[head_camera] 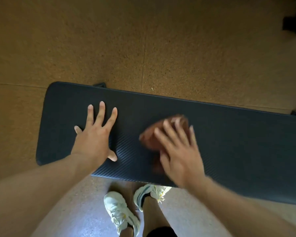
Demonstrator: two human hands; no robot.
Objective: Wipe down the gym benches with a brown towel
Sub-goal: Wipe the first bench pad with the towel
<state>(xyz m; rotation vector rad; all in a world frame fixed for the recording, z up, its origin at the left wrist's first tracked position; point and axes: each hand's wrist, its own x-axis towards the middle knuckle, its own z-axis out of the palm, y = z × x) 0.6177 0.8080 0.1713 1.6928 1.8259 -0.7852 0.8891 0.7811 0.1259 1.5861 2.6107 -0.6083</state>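
The brown speckled floor (143, 40) fills most of the view, its seams running under everything else. Across it lies the dark padded gym bench, the surface (229, 134), stretching from its rounded left end out past the right edge of the frame; a ribbed texture shows along the near edge.

The person leans over the near edge, both forearms reaching in from below. Of the two hands, the left hand (95, 135) lies flat near the left end of the surface, fingers straight and spread wide, holding nothing; it looks planted there to prop the body and steady the bench while the other arm works. The right hand (178, 149) is around the middle of the surface, fingers extended and pressing down on the brown towel (154, 135), which is bunched beneath the palm and shows out to the left of the fingers. Hand and towel are motion-blurred, so the wiping seems to be under way; whether the thumb hooks the cloth cannot be told.

Two white sneakers (118, 211) stand on the floor just off the near edge.
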